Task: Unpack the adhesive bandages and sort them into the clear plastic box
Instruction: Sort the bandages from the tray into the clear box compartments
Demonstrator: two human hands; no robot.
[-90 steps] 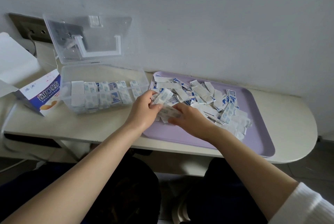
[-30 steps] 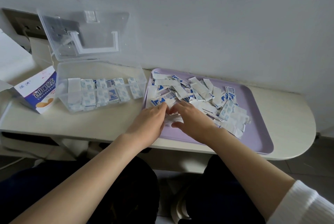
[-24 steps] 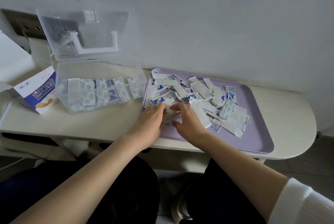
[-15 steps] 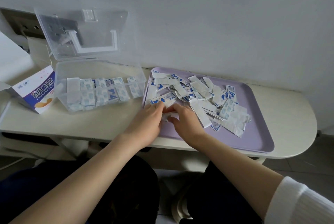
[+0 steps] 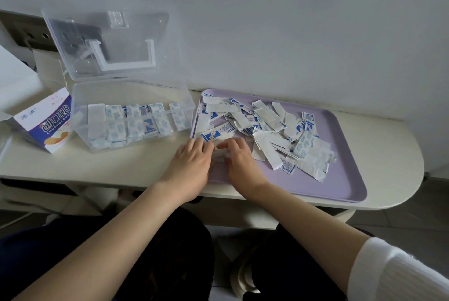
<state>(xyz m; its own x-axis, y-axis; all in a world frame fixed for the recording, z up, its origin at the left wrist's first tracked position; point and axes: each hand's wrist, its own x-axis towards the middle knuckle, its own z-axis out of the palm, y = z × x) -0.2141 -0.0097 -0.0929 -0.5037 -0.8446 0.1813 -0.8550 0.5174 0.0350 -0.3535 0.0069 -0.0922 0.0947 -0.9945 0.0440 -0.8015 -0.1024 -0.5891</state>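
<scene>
At the tray's [image 5: 340, 179] near-left corner, the right hand's [image 5: 239, 163] fingers [image 5: 228, 146] curl round a bandage bunch [image 5: 220, 153]; the left hand [image 5: 192, 164] touches it, grip unclear. The clear box [image 5: 133, 94] lies left of the tray, nearer the left hand.

Both bare forearms reach in from the lower edge, the left from 7 o'clock and the right from 5 o'clock, its white sleeve [image 5: 398, 274] pushed up past the elbow. The left hand [image 5: 192, 163] lies palm down, blurred, its nearly straight fingers pointing to 1 o'clock and touching a small bundle of bandages [image 5: 220, 154]. Just beside it at 3 o'clock, the right hand [image 5: 239, 163] is palm down too, fingers curled over that same bundle and pointing to 10 o'clock.
</scene>
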